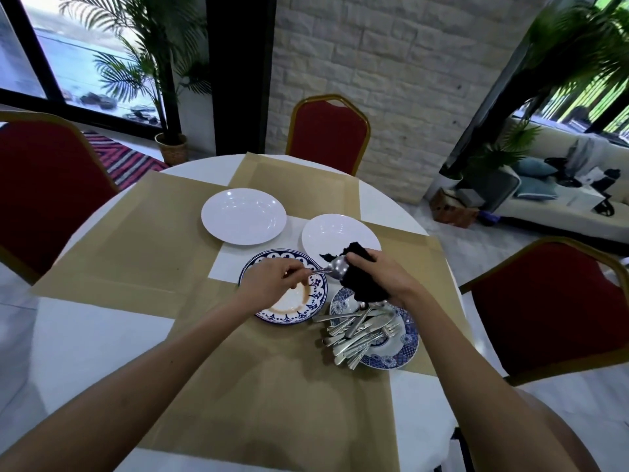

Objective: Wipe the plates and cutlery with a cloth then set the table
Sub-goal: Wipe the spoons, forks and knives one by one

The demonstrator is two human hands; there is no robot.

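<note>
— Above the stained blue-rimmed plate (pixel 292 306), left hand (pixel 272 284): pinching a spoon (pixel 340 267) by its handle?
— Yes. Right hand (pixel 384 277): clutching a black cloth (pixel 364 289), bunched against the spoon's bowl.
— Remaining cutlery (pixel 357 335)?
— Heaped on the blue patterned plate (pixel 406 349), under the right wrist. Beyond, two white plates (pixel 243 216) on the paper-covered table (pixel 85 335).

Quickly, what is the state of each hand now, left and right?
Left hand: pinches the spoon by its handle.
Right hand: grips the black cloth against the spoon's bowl.
</note>
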